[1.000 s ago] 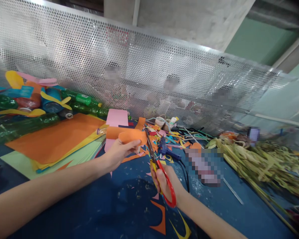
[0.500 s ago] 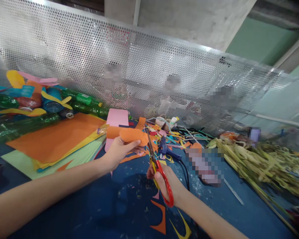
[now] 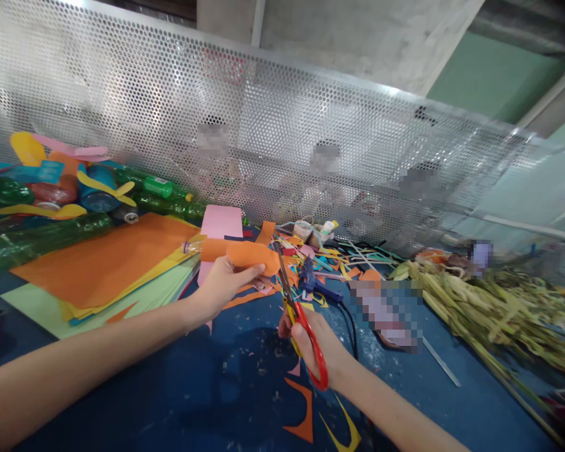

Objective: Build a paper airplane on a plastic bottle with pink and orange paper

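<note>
My left hand [image 3: 223, 282] pinches a rounded piece of orange paper [image 3: 252, 256] between thumb and fingers. My right hand [image 3: 311, 339] is wrapped round the red handles of a pair of scissors [image 3: 289, 289]. The blades point up and away, and their tips lie at the right edge of the orange paper. Behind the paper lies a clear bottle [image 3: 193, 247] wrapped in orange. A blue glue gun [image 3: 322, 285] rests just right of the scissors, with its black cord running down. Curved offcuts of orange paper [image 3: 305, 411] and yellow paper [image 3: 343, 427] lie below my right hand.
Stacked coloured sheets [image 3: 108, 257] lie on the left, with green bottles [image 3: 47, 238] and paper-decorated bottles [image 3: 59, 179] behind. Paper scraps [image 3: 306, 251] crowd the table's middle. Dried husks [image 3: 494, 307] spread on the right. A perforated metal panel [image 3: 273, 125] closes the back, with people visible behind.
Almost nothing differs. The paper and scissors stay together in nearly the same place, with only a slight shift of my hands.
</note>
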Action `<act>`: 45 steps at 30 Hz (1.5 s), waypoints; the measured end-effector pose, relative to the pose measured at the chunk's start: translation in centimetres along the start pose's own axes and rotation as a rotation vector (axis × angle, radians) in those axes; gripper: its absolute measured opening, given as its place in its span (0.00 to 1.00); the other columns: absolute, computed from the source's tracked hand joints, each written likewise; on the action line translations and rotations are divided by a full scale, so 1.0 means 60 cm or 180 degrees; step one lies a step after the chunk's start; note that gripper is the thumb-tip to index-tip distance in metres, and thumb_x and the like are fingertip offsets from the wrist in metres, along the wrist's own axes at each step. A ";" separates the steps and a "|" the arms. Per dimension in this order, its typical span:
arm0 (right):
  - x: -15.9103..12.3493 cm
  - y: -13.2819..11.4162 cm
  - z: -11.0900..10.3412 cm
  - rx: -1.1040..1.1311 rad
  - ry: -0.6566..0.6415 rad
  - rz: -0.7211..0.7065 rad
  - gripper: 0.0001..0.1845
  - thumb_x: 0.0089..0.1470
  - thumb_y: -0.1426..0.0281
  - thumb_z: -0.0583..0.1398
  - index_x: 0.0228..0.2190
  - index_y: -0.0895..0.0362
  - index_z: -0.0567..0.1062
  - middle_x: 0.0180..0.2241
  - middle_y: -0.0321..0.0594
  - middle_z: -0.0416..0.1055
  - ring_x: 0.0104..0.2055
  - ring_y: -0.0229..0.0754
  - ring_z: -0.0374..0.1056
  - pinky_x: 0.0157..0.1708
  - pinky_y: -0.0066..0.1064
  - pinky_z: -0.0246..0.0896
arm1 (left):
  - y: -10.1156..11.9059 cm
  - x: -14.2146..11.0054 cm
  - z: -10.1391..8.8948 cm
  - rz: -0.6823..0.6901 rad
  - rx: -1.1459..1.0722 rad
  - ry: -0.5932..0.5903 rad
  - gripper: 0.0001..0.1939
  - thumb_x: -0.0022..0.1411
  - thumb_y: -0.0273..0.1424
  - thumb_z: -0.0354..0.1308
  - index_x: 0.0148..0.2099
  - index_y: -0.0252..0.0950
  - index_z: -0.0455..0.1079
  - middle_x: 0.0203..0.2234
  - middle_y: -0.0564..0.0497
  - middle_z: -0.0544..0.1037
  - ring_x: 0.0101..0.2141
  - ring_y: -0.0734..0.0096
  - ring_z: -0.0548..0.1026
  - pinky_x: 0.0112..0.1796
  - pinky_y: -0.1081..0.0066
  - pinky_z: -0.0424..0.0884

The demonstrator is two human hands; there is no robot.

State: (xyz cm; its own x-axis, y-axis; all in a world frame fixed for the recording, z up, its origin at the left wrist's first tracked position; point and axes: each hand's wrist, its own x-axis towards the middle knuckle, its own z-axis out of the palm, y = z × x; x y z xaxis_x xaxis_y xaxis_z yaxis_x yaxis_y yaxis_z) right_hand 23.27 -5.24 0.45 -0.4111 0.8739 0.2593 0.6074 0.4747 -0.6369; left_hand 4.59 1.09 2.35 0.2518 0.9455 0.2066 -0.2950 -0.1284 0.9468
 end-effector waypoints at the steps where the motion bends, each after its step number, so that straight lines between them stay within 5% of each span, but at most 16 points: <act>1: 0.000 0.001 0.000 -0.0012 0.0005 0.0014 0.30 0.55 0.47 0.38 0.25 0.57 0.64 0.23 0.41 0.64 0.25 0.40 0.60 0.27 0.33 0.58 | 0.001 0.000 0.000 -0.0006 0.0026 0.0011 0.10 0.51 0.29 0.62 0.37 0.30 0.73 0.27 0.46 0.79 0.27 0.68 0.77 0.33 0.70 0.73; 22: 0.000 0.008 0.004 0.0062 0.0043 0.0026 0.30 0.55 0.47 0.40 0.26 0.57 0.66 0.23 0.39 0.64 0.24 0.38 0.59 0.25 0.30 0.57 | 0.007 0.004 -0.002 0.0145 0.0397 0.0107 0.05 0.50 0.28 0.61 0.32 0.32 0.73 0.24 0.50 0.79 0.26 0.68 0.76 0.31 0.71 0.72; 38: -0.002 0.019 0.012 0.0175 0.0053 0.0246 0.27 0.55 0.48 0.39 0.19 0.55 0.56 0.15 0.33 0.54 0.18 0.35 0.53 0.18 0.27 0.49 | 0.005 0.006 -0.003 -0.0088 0.0065 0.0018 0.06 0.50 0.28 0.62 0.31 0.30 0.72 0.22 0.49 0.78 0.23 0.72 0.75 0.27 0.75 0.70; 45: -0.002 0.015 0.013 0.0213 0.0090 0.0274 0.28 0.53 0.46 0.40 0.19 0.55 0.57 0.14 0.32 0.53 0.18 0.34 0.50 0.17 0.27 0.45 | -0.002 0.008 -0.009 -0.0191 -0.0273 0.0026 0.12 0.53 0.35 0.60 0.35 0.29 0.73 0.27 0.45 0.78 0.23 0.73 0.73 0.31 0.72 0.70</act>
State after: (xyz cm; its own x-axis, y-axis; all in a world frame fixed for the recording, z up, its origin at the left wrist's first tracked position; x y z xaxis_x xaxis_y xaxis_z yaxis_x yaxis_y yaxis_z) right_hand 23.34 -4.99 -0.70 -0.3394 0.9142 0.2213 0.5925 0.3906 -0.7046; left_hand 4.26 1.74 2.22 0.2640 0.9531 0.1478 -0.3574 -0.0456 0.9328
